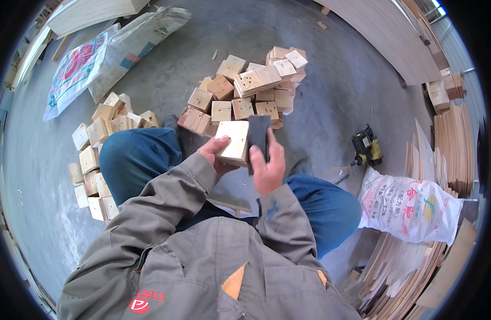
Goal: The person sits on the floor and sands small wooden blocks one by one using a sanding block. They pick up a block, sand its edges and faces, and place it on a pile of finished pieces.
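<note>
left hand (pixel 216 154) is clamped on a pale square wooden block (pixel 233 142), thumb on the near edge and fingers wrapped under it, so it's grasping the block at its left side. right hand (pixel 268 162) is clenched around a dark flat rectangular sanding pad (pixel 258 136), held upright and pressed against the right edge of the block, pad and block touching. i see both hands raised in front of my chest, above the gap between my knees in blue jeans (pixel 136 160).

just beyond the grip, on the grey concrete floor (pixel 341 90), sits a loose heap of square wooden blocks (pixel 245 90), some pale, some reddish brown, a few with small holes. left of the grip, past my left knee, a second pile of pale wooden blocks (pixel 101 154) runs in rough rows. far left and beyond, two white printed woven sacks (pixel 96 61) lie flat. right of the grip, well apart, a yellow and black nail gun (pixel 367 146) rests on the floor, and nearer on the right a white woven sack with coloured print (pixel 408 205) lies on stacked thin plywood sheets (pixel 453 144). grey jacket sleeves (pixel 176 202) come up from below the grip.
</note>
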### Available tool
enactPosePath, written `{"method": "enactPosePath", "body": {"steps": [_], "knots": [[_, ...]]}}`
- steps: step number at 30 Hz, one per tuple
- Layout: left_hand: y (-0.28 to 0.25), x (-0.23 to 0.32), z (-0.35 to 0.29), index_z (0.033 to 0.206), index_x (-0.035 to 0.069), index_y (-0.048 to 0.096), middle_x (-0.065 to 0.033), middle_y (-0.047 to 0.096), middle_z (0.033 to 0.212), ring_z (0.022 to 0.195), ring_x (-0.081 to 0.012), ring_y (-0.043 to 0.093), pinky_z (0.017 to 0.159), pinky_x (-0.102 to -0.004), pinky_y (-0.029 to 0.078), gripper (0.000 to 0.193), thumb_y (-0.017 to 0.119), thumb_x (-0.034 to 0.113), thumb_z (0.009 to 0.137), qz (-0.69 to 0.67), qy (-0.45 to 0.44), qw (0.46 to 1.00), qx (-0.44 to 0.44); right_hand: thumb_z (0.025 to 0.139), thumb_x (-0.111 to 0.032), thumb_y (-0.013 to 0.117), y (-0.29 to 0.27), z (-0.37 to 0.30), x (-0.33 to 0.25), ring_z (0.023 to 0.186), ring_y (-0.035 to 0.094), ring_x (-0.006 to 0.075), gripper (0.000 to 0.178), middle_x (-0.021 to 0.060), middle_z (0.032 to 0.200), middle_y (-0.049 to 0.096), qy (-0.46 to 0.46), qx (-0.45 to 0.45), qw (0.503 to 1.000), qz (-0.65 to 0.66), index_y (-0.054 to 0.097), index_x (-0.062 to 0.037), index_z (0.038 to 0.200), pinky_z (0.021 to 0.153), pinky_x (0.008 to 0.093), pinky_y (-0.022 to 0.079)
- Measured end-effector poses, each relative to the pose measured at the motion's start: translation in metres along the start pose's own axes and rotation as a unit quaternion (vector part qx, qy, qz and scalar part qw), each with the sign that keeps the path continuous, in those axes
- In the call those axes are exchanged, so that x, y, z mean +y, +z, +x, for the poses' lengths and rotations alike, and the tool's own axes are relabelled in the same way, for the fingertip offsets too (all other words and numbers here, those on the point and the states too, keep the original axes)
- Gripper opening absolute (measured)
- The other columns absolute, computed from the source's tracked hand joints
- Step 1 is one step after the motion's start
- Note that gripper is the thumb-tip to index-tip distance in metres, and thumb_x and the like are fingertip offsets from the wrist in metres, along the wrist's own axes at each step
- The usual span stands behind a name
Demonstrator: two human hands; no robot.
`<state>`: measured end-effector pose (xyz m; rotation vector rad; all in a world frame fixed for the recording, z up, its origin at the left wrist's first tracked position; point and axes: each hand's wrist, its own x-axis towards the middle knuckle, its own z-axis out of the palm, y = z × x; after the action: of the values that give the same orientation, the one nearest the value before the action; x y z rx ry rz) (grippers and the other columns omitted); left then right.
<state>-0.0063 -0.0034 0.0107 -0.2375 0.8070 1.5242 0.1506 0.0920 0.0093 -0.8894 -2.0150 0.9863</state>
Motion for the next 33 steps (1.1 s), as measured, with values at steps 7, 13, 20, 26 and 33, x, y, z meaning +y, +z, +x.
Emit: {"method": "enactPosePath", "body": {"steps": [7,13,20,26,33], "knots": [[-0.001,-0.009,-0.001,0.148,0.008,0.050,-0.0136,0.065,0.137,0.125,-0.0345,0.063,0.110,-0.0596,0.047,0.057,0.060,0.034,0.099,-0.024,0.000,1.000,0.009,0.093,-0.025,0.070,-0.005,0.001,0.007,0.118,0.058,0.0382,0.063,0.0268,0.125,0.062,0.016,0.003,1.000,-0.027,0.053,0.0095,0.142,0.106,0.0433,0.045],[-0.013,0.001,0.018,0.149,0.005,0.048,-0.0182,0.063,0.139,0.126,-0.0372,0.061,0.112,-0.0548,0.046,0.060,0.058,0.036,0.099,-0.081,0.015,0.997,0.000,0.091,-0.019,0.072,-0.006,-0.018,-0.034,0.117,0.055,0.0408,0.063,0.0282,0.132,0.053,-0.077,-0.033,0.996,-0.003,0.051,0.0050,0.146,0.104,0.0447,0.046],[0.000,-0.005,0.003,0.152,0.009,0.047,-0.0149,0.061,0.143,0.130,-0.0357,0.059,0.112,-0.0580,0.044,0.062,0.059,0.037,0.097,0.011,-0.040,0.999,-0.018,0.092,-0.024,0.073,-0.007,0.013,0.026,0.115,0.058,0.0383,0.062,0.0248,0.120,0.063,0.071,0.035,0.997,-0.022,0.054,0.0060,0.143,0.103,0.0436,0.046],[-0.019,0.005,0.022,0.150,0.003,0.045,-0.0188,0.059,0.143,0.129,-0.0384,0.059,0.114,-0.0545,0.045,0.060,0.058,0.033,0.100,-0.104,-0.011,0.993,-0.046,0.090,-0.024,0.075,-0.007,-0.019,-0.029,0.114,0.057,0.0417,0.063,0.0285,0.128,0.055,-0.069,-0.026,0.997,-0.020,0.055,0.0038,0.143,0.101,0.0469,0.047],[-0.018,-0.001,0.012,0.156,0.011,0.041,-0.0156,0.053,0.152,0.136,-0.0387,0.053,0.114,-0.0605,0.040,0.073,0.062,0.040,0.093,-0.003,-0.048,0.996,-0.081,0.090,-0.024,0.074,-0.015,0.018,0.024,0.119,0.058,0.0391,0.065,0.0276,0.132,0.058,0.064,0.022,0.995,-0.068,0.053,0.0034,0.145,0.104,0.0420,0.047]]}}
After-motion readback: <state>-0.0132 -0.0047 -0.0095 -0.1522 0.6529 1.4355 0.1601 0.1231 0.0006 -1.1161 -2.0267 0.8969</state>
